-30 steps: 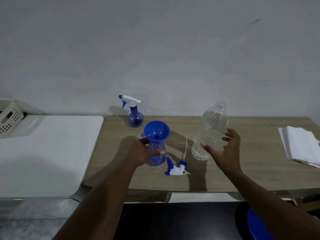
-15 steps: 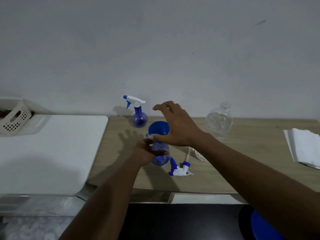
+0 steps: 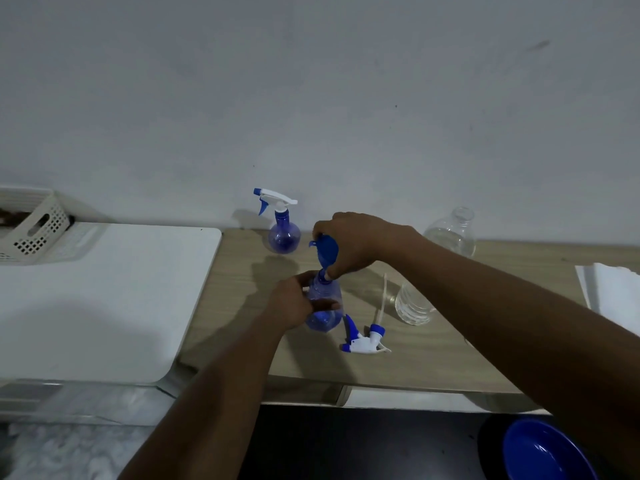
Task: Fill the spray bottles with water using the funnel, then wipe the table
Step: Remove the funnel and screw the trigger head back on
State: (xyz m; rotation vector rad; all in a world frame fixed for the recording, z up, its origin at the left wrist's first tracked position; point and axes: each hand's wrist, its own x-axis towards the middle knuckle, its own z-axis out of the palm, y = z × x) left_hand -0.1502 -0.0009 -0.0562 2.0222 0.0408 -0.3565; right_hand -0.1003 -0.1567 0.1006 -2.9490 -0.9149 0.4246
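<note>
My left hand (image 3: 294,304) grips the round blue spray bottle (image 3: 325,308) that stands open on the wooden table (image 3: 242,317). My right hand (image 3: 356,242) is closed on the blue funnel (image 3: 325,251), which is tilted with its spout at the bottle's neck. The bottle's white and blue trigger head (image 3: 363,341) lies on the table just right of it, tube pointing back. A second blue spray bottle (image 3: 284,233) with its trigger head on stands near the wall. The clear water bottle (image 3: 450,237) stands behind my right forearm, which hides its middle.
Folded white cloths (image 3: 613,296) lie at the table's right end. A white surface (image 3: 93,296) adjoins the table on the left, with a white perforated basket (image 3: 31,223) at its back. A blue bowl-like object (image 3: 547,455) sits low at bottom right.
My right hand left the water bottle, crossed to the left and took hold of the funnel, tilting it over the bottle's neck. My left hand kept its grip on the spray bottle.
</note>
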